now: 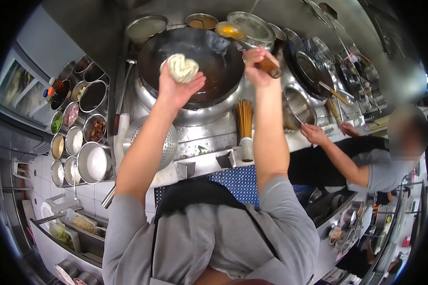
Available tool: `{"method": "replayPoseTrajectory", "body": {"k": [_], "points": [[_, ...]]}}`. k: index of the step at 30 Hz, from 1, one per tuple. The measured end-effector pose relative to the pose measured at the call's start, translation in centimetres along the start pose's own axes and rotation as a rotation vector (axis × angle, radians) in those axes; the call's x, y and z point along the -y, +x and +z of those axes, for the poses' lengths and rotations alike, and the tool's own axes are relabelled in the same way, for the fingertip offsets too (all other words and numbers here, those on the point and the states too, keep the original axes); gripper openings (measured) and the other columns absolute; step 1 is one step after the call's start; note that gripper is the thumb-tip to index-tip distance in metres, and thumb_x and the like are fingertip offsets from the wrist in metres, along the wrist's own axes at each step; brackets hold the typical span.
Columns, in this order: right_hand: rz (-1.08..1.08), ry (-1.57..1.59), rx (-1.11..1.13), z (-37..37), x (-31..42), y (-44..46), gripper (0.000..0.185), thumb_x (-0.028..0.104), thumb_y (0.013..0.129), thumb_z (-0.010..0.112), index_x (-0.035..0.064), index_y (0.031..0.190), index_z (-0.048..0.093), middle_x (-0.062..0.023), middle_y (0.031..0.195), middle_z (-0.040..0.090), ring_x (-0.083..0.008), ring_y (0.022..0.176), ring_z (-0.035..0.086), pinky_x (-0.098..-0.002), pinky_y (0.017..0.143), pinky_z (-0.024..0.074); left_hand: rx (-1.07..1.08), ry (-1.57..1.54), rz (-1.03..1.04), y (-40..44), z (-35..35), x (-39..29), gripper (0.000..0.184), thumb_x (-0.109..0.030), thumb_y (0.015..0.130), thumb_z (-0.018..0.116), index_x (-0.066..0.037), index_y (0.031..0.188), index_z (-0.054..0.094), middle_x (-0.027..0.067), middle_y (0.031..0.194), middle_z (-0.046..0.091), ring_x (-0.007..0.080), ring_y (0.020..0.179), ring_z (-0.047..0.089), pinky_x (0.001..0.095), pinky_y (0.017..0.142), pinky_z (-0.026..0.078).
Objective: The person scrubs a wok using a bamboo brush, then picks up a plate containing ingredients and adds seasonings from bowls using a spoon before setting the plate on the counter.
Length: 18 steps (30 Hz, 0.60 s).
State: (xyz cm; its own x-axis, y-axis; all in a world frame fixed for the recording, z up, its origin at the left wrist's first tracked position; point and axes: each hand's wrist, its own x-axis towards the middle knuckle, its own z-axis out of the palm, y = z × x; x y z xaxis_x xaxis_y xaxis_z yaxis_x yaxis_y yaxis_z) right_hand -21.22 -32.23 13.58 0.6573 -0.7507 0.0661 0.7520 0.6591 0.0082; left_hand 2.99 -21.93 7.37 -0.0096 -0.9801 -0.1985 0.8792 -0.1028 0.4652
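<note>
My left hand (178, 91) is over the near left part of a large dark wok (218, 80). In it is a bunched, pale cloth (183, 69), with the fingers partly spread below and beside it. My right hand (257, 71) is closed around the wooden handle (272, 70) of a ladle (230, 31). The ladle's bowl, holding yellow-orange liquid, is above the wok's far right rim. A little smoke or steam shows in the wok, whose inside looks oily.
A bamboo wok brush (245, 128) and a perforated strainer (161, 142) lie in front of the wok. Metal pots of ingredients (94, 161) crowd the left. Another wok (309, 71) stands right, by a co-worker's hand (314, 134) at a steel bowl (298, 111).
</note>
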Motion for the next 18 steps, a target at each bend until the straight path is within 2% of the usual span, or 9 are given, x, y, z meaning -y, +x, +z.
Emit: {"method": "replayPoseTrajectory", "body": {"k": [4,6,8,9,10,12,14,16,18], "points": [[-0.097,0.229,-0.077,-4.3,-7.8,-1.9,0.004,0.0,0.083,0.061,-0.0012,0.081,0.057,-0.009,0.077,0.061,-0.0159,0.065,0.062,-0.026,0.056,0.0565,0.006,0.089,-0.128,1.8,1.6,2.5,0.077,-0.068,0.094,0.037,-0.006,0.137,0.051,0.0327,0.141,0.041,0.0535,0.126,0.044,0.0575,0.108,0.039],[-0.127,0.085,-0.121,-6.9,-10.3,-2.0,0.005,0.004,0.086,0.062,0.001,0.084,0.058,-0.0071,0.077,0.063,-0.0164,0.063,0.063,-0.0261,0.053,0.0557,0.112,0.009,-0.027,1.3,2.1,3.7,0.062,-0.059,0.097,0.032,-0.011,0.126,0.06,0.0105,0.124,0.063,0.0334,0.114,0.06,0.05,0.1,0.048],[-0.173,-0.044,-0.33,-7.5,-12.7,-2.6,0.006,0.009,0.09,0.062,0.004,0.087,0.059,-0.0049,0.077,0.064,-0.0161,0.06,0.062,-0.0256,0.05,0.0536,0.106,-0.025,-0.023,1.8,0.7,3.8,0.057,-0.055,0.098,0.031,-0.013,0.125,0.06,0.0067,0.114,0.067,0.0265,0.109,0.062,0.0469,0.095,0.051],[-0.258,-0.233,-0.387,-7.2,-14.4,-3.8,0.006,0.013,0.093,0.062,0.009,0.09,0.06,-0.0023,0.077,0.063,-0.0155,0.06,0.062,-0.0249,0.049,0.0522,0.162,-0.046,-0.027,1.6,0.8,3.3,0.056,-0.053,0.098,0.035,-0.006,0.116,0.058,0.0175,0.106,0.063,0.0426,0.103,0.06,0.0601,0.101,0.046],[-0.235,-0.358,-0.466,-7.7,-14.6,-4.4,0.006,0.017,0.096,0.061,0.0142,0.091,0.064,-0.0005,0.078,0.065,-0.016,0.062,0.064,-0.0302,0.051,0.0534,0.158,0.087,0.004,1.1,0.5,3.0,0.051,-0.051,0.099,0.033,-0.014,0.12,0.062,0.0062,0.11,0.065,0.0243,0.096,0.061,0.0464,0.09,0.052],[-0.194,-1.217,-0.427,-9.6,-11.7,-7.9,0.009,0.017,0.094,0.062,0.012,0.094,0.07,-0.0058,0.081,0.07,-0.023,0.069,0.069,-0.0399,0.059,0.0562,-0.023,0.04,-0.101,-1.7,1.8,2.3,0.05,-0.052,0.098,0.037,-0.013,0.117,0.062,0.0076,0.109,0.064,0.0259,0.095,0.06,0.0464,0.085,0.054],[-0.44,-2.724,-0.583,-12.8,-9.0,-11.1,0.017,0.015,0.092,0.061,0.0037,0.095,0.073,-0.0163,0.085,0.072,-0.0316,0.079,0.072,-0.0458,0.07,0.0565,-0.04,0.003,-0.072,-3.9,2.1,0.6,0.049,-0.051,0.096,0.043,-0.01,0.115,0.062,0.0145,0.107,0.06,0.0296,0.09,0.06,0.0394,0.074,0.057],[0.222,-2.879,-0.968,-15.5,-7.3,-15.0,0.035,0.02,0.088,0.061,-0.001,0.114,0.069,-0.0245,0.099,0.072,-0.0357,0.097,0.071,-0.0431,0.083,0.0568,0.058,-0.065,0.119,-3.8,0.3,-0.5,0.048,-0.05,0.095,0.045,-0.009,0.115,0.061,0.0186,0.105,0.058,0.0289,0.085,0.059,0.0319,0.065,0.058],[0.468,-2.807,-1.097,-18.0,-6.5,-18.1,0.061,0.025,0.087,0.062,-0.0015,0.14,0.051,-0.0265,0.108,0.07,-0.038,0.102,0.069,-0.043,0.089,0.055,0.096,-0.116,-0.15,-3.8,-1.6,-2.8,0.042,-0.044,0.096,0.047,-0.007,0.113,0.061,0.0216,0.096,0.059,0.0202,0.067,0.055,0.0187,0.048,0.05]]}}
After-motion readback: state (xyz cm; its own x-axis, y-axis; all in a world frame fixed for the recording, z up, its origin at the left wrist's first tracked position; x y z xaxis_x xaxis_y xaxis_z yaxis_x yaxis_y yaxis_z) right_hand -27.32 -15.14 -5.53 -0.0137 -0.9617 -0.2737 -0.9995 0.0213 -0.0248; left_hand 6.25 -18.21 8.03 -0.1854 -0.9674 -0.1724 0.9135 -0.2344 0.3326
